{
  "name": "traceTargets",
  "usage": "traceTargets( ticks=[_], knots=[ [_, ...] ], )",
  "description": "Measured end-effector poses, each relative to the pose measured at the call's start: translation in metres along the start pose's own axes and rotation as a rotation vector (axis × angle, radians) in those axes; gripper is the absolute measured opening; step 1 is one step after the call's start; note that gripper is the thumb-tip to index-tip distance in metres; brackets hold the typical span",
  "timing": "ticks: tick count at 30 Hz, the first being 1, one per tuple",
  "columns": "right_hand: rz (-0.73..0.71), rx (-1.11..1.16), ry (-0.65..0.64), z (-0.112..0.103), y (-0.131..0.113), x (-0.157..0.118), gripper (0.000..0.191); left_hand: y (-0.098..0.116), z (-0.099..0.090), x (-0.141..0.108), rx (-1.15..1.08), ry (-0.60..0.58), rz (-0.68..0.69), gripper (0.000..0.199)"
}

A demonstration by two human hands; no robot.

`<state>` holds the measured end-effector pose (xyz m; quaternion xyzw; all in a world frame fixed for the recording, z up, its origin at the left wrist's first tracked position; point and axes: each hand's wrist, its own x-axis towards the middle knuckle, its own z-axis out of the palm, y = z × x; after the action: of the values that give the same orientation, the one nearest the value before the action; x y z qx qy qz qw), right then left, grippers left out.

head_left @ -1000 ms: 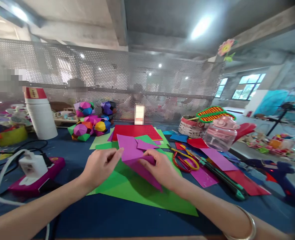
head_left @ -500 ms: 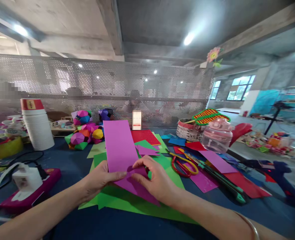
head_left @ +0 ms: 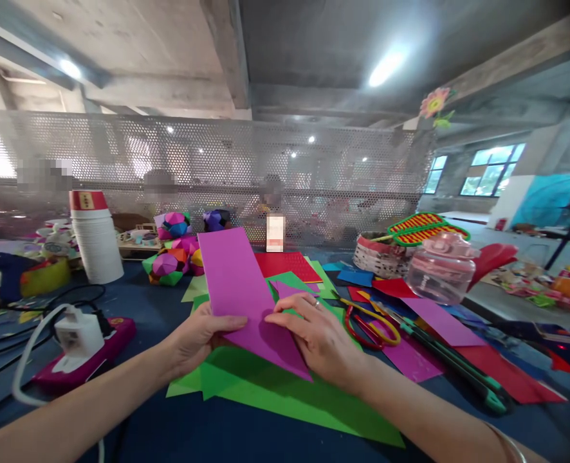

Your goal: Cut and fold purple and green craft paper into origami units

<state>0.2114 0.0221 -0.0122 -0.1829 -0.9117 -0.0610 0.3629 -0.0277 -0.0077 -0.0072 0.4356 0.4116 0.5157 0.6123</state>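
Observation:
A long purple paper [head_left: 239,276] is held tilted above the green sheets [head_left: 275,386], its lower part bent toward the right. My left hand [head_left: 202,337] grips its left edge, thumb on top. At the lower right part my right hand [head_left: 318,328] pinches the paper between thumb and fingers; a ring shows on one finger. Behind the right hand lie small purple pieces [head_left: 285,289] on green paper. Scissors [head_left: 369,325] with red and yellow handles rest just right of that hand.
To the left stand stacked paper cups [head_left: 96,244] and a power strip [head_left: 116,337] with cables. Folded paper balls [head_left: 169,267] sit behind. On the right are a green cutter [head_left: 459,360], a clear bottle [head_left: 442,267], a basket [head_left: 372,254] and a glue gun [head_left: 550,341].
The view has swung left, so the surroundings sit further right. My right hand has turned and shifted its fingers on the purple paper. My left hand keeps its grip.

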Motion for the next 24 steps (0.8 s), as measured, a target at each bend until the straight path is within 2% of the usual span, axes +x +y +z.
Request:
traceTargets(
  ticks=[4, 9, 13, 17, 24],
  knots=[
    [-0.081, -0.079, -0.017, -0.005, 0.002, 0.001, 0.036, -0.002, -0.004, 0.000, 0.002, -0.016, 0.008, 0.042],
    [-0.181, -0.069, 0.014, -0.009, -0.002, 0.002, 0.031, -0.002, -0.001, -0.001, 0.030, -0.048, 0.022, 0.042],
    [-0.158, -0.026, 0.017, -0.011, -0.005, 0.003, 0.025, 0.000, 0.002, -0.004, 0.043, -0.139, 0.079, 0.042],
    [-0.123, 0.019, 0.004, -0.013, -0.007, 0.004, 0.021, 0.000, 0.001, -0.006, 0.068, -0.236, 0.079, 0.045],
    [-0.016, 0.121, 0.020, -0.005, -0.005, 0.002, 0.025, -0.008, -0.007, -0.001, -0.015, -0.102, 0.009, 0.044]
  ],
)
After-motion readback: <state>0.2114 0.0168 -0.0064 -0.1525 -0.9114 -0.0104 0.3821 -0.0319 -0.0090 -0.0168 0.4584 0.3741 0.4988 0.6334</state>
